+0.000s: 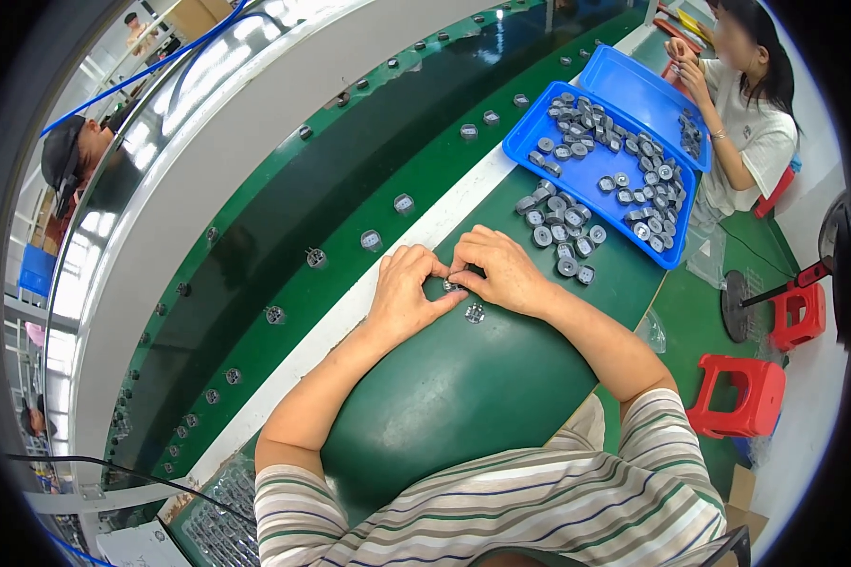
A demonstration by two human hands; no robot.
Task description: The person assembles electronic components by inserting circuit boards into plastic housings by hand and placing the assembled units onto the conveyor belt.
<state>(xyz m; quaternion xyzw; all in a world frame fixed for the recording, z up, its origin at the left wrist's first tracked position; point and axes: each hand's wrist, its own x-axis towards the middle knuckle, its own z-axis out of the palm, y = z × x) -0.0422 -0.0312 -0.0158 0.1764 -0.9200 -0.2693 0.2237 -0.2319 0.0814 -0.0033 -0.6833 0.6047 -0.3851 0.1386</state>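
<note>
Above the green table [416,397], my left hand [409,292] and my right hand [494,267] meet with bent fingers pinching one small metal and dark part [452,283] between them. The fingertips cover most of it, so its exact kind is hidden. Just below my right hand lies a similar small part with metal pieces [475,313]. To the right of my right hand sits a heap of round grey plug-like housings [563,227], some turned with their faces up.
A blue tray [591,189] of grey housings stands at the right, with another blue tray [624,80] behind it. Beyond the white ledge [350,307], a green conveyor belt [340,260] carries scattered parts. A co-worker [752,113] sits far right, near red stools [739,395].
</note>
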